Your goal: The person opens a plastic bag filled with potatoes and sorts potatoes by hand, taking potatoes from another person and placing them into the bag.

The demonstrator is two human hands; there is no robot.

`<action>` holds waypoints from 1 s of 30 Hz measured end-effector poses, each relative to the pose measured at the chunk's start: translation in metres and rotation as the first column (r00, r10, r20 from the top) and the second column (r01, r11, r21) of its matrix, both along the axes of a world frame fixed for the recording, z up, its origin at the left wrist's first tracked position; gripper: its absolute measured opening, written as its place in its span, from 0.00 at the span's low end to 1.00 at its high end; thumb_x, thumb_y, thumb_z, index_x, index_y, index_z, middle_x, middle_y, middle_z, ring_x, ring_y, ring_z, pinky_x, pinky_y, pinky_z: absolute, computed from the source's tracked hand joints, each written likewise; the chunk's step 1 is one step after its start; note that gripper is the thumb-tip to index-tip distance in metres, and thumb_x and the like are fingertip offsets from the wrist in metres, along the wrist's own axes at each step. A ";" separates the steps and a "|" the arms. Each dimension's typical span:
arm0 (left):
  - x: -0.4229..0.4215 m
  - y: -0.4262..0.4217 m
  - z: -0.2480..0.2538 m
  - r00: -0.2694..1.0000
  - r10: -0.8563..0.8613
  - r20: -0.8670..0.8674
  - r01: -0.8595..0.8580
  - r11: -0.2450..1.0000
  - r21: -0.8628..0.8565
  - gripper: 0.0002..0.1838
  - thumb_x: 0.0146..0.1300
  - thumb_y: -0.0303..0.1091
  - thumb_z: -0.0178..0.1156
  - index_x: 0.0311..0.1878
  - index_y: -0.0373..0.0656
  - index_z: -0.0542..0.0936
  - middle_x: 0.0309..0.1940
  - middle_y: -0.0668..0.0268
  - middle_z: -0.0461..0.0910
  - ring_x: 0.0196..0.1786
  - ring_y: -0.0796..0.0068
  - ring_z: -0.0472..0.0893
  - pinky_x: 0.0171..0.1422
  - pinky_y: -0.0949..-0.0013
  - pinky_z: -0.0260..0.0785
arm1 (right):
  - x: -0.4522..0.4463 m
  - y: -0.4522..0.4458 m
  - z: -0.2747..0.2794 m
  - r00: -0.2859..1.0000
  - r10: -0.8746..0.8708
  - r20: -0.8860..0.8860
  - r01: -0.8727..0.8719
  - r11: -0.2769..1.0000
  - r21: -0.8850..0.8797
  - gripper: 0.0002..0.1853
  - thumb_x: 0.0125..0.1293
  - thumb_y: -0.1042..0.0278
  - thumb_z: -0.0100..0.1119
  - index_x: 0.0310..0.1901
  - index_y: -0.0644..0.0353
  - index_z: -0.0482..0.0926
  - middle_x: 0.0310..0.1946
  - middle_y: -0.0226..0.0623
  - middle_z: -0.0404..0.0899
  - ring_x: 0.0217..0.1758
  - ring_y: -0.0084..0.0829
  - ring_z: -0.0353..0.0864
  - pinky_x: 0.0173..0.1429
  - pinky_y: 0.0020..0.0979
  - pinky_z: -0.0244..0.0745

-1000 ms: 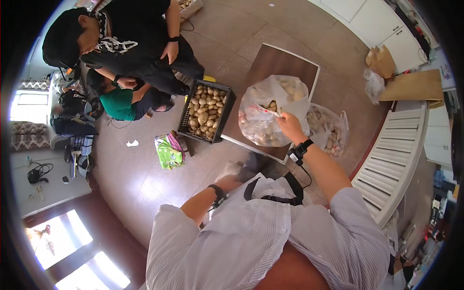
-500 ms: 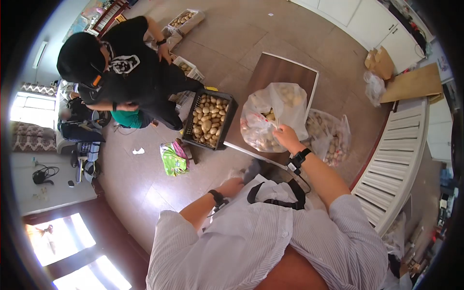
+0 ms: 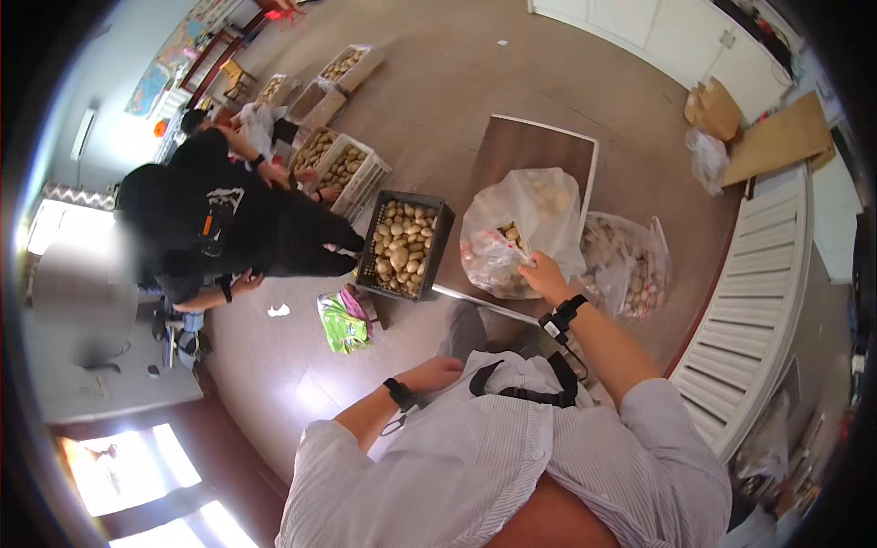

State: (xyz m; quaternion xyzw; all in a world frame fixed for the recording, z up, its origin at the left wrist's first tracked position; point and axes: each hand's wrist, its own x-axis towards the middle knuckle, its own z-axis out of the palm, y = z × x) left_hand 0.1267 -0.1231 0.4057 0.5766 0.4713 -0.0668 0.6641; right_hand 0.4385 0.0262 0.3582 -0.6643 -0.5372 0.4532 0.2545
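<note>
Plastic bag lies beyond the right hand gripping its edge; left hand apart, grip unclear.

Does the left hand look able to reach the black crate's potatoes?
Probably yes, perhaps leaning: nothing visible blocks the left hand, and the potatoes lie uncovered in the black crate.

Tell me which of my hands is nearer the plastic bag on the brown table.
Right. The right hand holds the edge of the plastic bag; the left hand is apart from it, near your shirt.
</note>
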 end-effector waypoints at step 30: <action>-0.172 0.108 -0.215 0.873 -0.344 -0.344 0.379 0.925 0.035 0.45 0.60 0.54 0.63 0.74 0.41 0.56 0.70 0.32 0.53 0.67 0.31 0.65 0.72 0.48 0.61 | -0.118 -0.003 -0.105 0.967 0.062 0.248 -0.039 0.995 -0.097 0.13 0.59 0.67 0.59 0.43 0.65 0.81 0.36 0.52 0.82 0.46 0.53 0.79 0.52 0.45 0.75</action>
